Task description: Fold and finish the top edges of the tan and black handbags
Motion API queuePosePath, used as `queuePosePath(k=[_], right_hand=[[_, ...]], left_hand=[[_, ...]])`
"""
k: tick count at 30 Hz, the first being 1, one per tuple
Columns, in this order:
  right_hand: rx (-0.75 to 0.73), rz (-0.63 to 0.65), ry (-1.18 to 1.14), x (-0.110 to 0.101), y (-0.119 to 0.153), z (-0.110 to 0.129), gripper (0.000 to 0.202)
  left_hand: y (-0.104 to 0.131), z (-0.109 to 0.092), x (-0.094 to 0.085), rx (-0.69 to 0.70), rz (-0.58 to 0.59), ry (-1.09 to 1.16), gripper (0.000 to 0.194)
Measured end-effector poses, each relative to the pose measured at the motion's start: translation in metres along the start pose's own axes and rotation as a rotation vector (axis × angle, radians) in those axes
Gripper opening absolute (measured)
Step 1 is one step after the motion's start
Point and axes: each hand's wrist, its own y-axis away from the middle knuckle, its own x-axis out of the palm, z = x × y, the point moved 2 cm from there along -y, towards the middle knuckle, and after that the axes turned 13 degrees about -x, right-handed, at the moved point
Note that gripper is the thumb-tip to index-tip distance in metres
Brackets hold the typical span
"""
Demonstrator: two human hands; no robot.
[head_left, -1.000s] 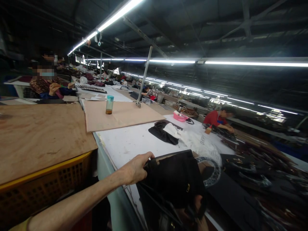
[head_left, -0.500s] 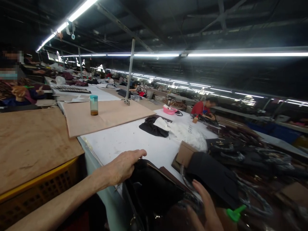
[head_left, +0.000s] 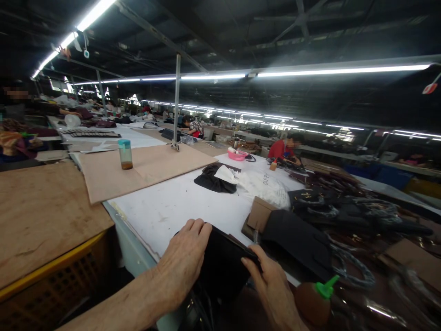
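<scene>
A black bag (head_left: 223, 262) stands at the near edge of the white table, its top edge slanting down to the right. Around the far left corner of that edge my left hand (head_left: 188, 262) is closed, knuckles up. My right hand (head_left: 267, 278) pinches the edge's right end between thumb and fingers. The lower part of the bag is dark and hard to make out. Right of my right hand sits a squeeze bottle of brown liquid with a green nozzle (head_left: 315, 299). Beyond it lies a black bag panel (head_left: 298, 243) with a brown card (head_left: 261, 214).
Dark bags with plastic-wrapped handles (head_left: 358, 271) crowd the right side. A white printed bag (head_left: 265, 186) and black cloth (head_left: 215, 180) lie farther back. At left are a capped bottle (head_left: 126, 155) on a beige board (head_left: 151, 170) and a yellow crate (head_left: 51, 271). Co-workers sit beyond.
My left hand has curled down over the bag's edge. My right hand, earlier with fingers spread, has closed on the edge's right end. The view has shifted slightly right.
</scene>
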Motion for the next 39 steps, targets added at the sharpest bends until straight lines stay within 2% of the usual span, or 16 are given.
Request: queuePosePath(k=[5, 11, 14, 18, 21, 23, 27, 34, 39], right_hand=[[0.012, 0.016, 0.001, -0.005, -0.003, 0.005, 0.026], [-0.007, 0.025, -0.028, -0.011, -0.010, 0.007, 0.026], [-0.042, 0.071, -0.010, -0.008, -0.014, 0.007, 0.028], [-0.050, 0.095, 0.000, -0.006, -0.020, 0.006, 0.030], [-0.042, 0.104, -0.041, -0.008, -0.024, 0.008, 0.028], [-0.039, 0.108, -0.062, -0.010, -0.027, 0.010, 0.026], [-0.047, 0.103, -0.082, -0.011, -0.031, 0.010, 0.024], [-0.056, 0.031, -0.068, -0.008, -0.034, 0.004, 0.029], [-0.068, -0.039, -0.003, -0.008, -0.033, 0.006, 0.030]], left_hand=[[-0.014, 0.001, 0.011, 0.000, -0.035, -0.080, 0.031], [-0.020, 0.010, 0.016, 0.027, 0.073, -0.108, 0.019], [-0.023, 0.010, 0.016, 0.116, 0.075, -0.122, 0.012], [-0.030, 0.006, 0.013, 0.252, -0.056, -0.142, 0.018], [-0.035, 0.009, 0.008, 0.295, -0.180, -0.032, 0.014], [-0.040, 0.013, 0.008, 0.292, -0.159, 0.066, 0.014], [-0.051, 0.020, 0.011, 0.247, -0.012, 0.202, 0.015], [-0.061, 0.022, 0.017, 0.202, -0.044, 0.323, 0.011], [-0.062, 0.022, 0.015, 0.013, 0.007, 0.397, 0.007]])
